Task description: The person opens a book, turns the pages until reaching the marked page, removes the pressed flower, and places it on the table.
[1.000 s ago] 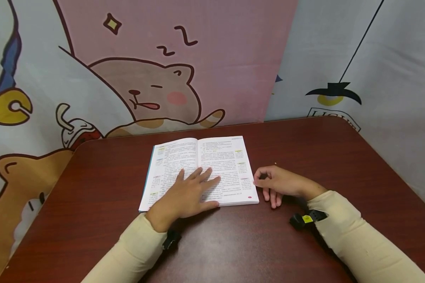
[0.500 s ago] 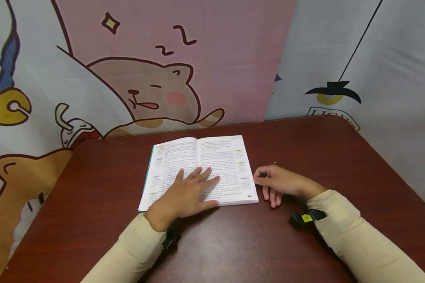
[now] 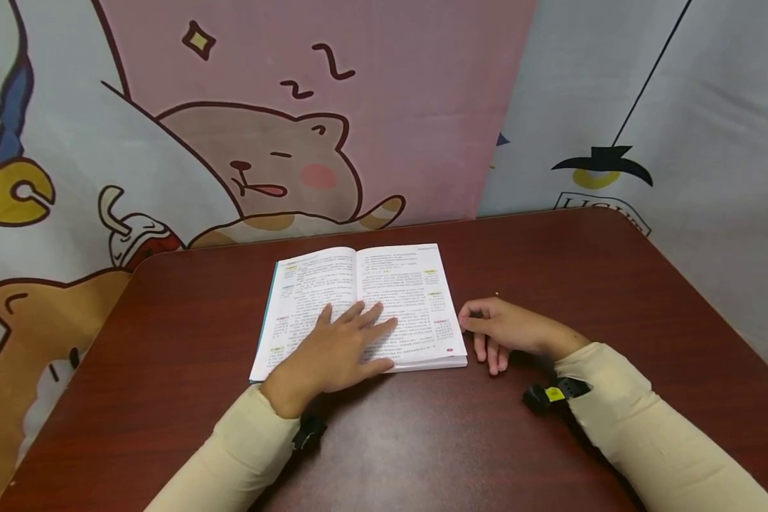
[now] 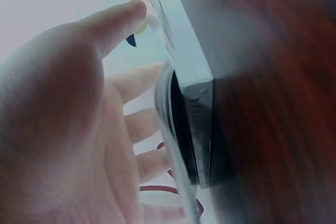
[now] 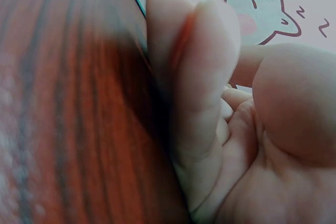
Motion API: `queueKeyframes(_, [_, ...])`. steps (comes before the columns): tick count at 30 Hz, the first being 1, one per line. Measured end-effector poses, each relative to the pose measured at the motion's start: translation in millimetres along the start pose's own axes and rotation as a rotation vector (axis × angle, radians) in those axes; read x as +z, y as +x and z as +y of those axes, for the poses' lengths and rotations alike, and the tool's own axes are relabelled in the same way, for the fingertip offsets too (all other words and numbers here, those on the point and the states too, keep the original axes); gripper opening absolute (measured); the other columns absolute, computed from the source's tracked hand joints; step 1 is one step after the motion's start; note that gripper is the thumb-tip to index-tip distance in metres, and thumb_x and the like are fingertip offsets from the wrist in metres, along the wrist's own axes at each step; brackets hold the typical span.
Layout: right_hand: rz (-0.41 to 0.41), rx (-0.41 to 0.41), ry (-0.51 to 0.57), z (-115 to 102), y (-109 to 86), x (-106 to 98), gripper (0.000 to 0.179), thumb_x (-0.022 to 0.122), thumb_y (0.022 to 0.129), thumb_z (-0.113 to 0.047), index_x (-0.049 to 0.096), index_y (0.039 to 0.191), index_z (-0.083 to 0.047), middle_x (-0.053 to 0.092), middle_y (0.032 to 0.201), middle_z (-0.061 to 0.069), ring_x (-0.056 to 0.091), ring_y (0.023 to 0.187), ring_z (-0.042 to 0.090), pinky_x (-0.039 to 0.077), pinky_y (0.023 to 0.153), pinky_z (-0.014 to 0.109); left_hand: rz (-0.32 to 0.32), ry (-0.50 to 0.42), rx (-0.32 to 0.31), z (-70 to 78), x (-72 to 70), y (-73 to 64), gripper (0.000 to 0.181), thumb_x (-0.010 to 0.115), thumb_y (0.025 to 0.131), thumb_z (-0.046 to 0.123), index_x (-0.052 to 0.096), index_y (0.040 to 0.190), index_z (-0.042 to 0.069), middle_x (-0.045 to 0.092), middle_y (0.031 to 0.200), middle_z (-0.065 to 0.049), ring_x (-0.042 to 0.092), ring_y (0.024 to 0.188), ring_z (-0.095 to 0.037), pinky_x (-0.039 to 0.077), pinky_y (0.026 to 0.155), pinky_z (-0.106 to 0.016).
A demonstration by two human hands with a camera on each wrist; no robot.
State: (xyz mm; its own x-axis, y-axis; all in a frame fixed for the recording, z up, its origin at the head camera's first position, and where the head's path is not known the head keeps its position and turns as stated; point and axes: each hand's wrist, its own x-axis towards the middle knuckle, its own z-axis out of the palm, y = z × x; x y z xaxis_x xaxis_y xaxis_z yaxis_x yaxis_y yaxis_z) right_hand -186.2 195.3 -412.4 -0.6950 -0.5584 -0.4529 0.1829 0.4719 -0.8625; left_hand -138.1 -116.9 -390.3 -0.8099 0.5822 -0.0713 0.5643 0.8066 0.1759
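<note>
An open book point(image 3: 400, 284) with printed white pages and a blue-green cover edge lies on the dark red-brown table. Across its lower middle my left hand point(image 3: 333, 355) rests with fingers spread; its thumb lies by the bottom edge. The left wrist view shows these fingers against the page and the thick page block point(image 4: 184, 40) side-on. At the book's right edge my right hand point(image 3: 512, 328) pinches a page edge between thumb and index finger, its other fingers hanging lower. The lower right page corner point(image 3: 450, 350) stands slightly raised above the pages beneath. In the right wrist view the fingers hide the pinched edge.
The table point(image 3: 384, 441) extends around the book on all sides, with rounded far corners. Behind it hangs a cloth point(image 3: 435, 107) printed with cartoon animals. Each wrist wears a black strapped device, such as the right wrist camera point(image 3: 537, 398).
The lower right corner of the page has risen a little, and a gap shows above the pages beneath. The left hand stays in place; the right hand has hardly moved.
</note>
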Motion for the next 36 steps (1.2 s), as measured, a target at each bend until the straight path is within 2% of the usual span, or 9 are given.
queueKeyframes(8, [-0.003,-0.008,0.005,3.6,-1.6,-1.6,0.025,0.043,0.108,-0.023,0.052,0.113,-0.001,0.062,0.066,0.011,0.065,0.045,0.021,0.052,0.042,0.032,0.059,0.021,0.116,1.3,-0.6,4.7,0.053,0.059,0.097,0.05,0.056,0.144,0.027,0.052,0.152,-0.001,0.047,0.141,-0.035,0.03,0.11,-0.071])
queueKeyframes(14, [-0.014,-0.004,0.005,3.9,0.4,-1.5,0.025,0.044,0.108,-0.024,0.053,0.114,-0.002,0.062,0.066,0.011,0.065,0.045,0.02,0.053,0.043,0.032,0.135,0.076,0.209,1.3,1.3,5.3,0.047,0.065,0.096,0.042,0.061,0.139,0.024,0.059,0.145,0.001,0.056,0.133,-0.028,0.04,0.108,-0.062])
queueKeyframes(18, [-0.012,0.003,0.005,1.8,1.1,-0.4,0.025,0.045,0.107,-0.026,0.053,0.114,-0.003,0.062,0.066,0.01,0.065,0.045,0.019,0.052,0.043,0.031,0.185,0.121,0.252,2.0,0.8,5.2,0.046,0.068,0.094,0.037,0.062,0.138,0.024,0.06,0.143,0.001,0.057,0.132,-0.027,0.044,0.107,-0.057])
queueKeyframes(22, [-0.004,0.002,-0.011,-0.2,1.2,0.6,0.026,0.048,0.106,-0.028,0.053,0.112,-0.003,0.062,0.065,0.01,0.065,0.045,0.019,0.052,0.043,0.031,0.221,0.168,0.264,2.5,-1.3,4.9,0.052,0.071,0.093,0.035,0.057,0.142,0.025,0.055,0.148,0.001,0.049,0.14,-0.027,0.042,0.11,-0.055])
queueKeyframes(27, [0.0,-0.013,-0.048,-1.0,0.7,1.0,0.025,0.055,0.103,-0.026,0.053,0.111,-0.002,0.062,0.064,0.008,0.064,0.044,0.018,0.052,0.042,0.03,0.241,0.201,0.247,4.1,-3.6,5.1,0.073,0.074,0.09,0.036,0.04,0.154,0.026,0.043,0.158,0.001,0.037,0.149,-0.025,0.035,0.116,-0.052])
queueKeyframes(31, [-0.001,-0.017,-0.058,-0.4,0.9,0.7,0.024,0.056,0.103,-0.025,0.053,0.111,-0.002,0.062,0.064,0.009,0.064,0.044,0.018,0.052,0.042,0.029,0.269,0.203,0.242,5.1,-4.3,5.5,0.085,0.075,0.089,0.034,0.028,0.159,0.027,0.039,0.161,0.0,0.033,0.151,-0.024,0.032,0.119,-0.049])
queueKeyframes(36, [-0.005,-0.027,-0.061,2.2,1.4,0.8,0.025,0.058,0.102,-0.024,0.052,0.112,-0.002,0.063,0.065,0.009,0.064,0.044,0.018,0.052,0.042,0.029,0.304,0.215,0.233,5.9,-3.2,5.6,0.092,0.077,0.088,0.031,0.021,0.161,0.027,0.034,0.163,0.0,0.03,0.152,-0.023,0.03,0.12,-0.047])
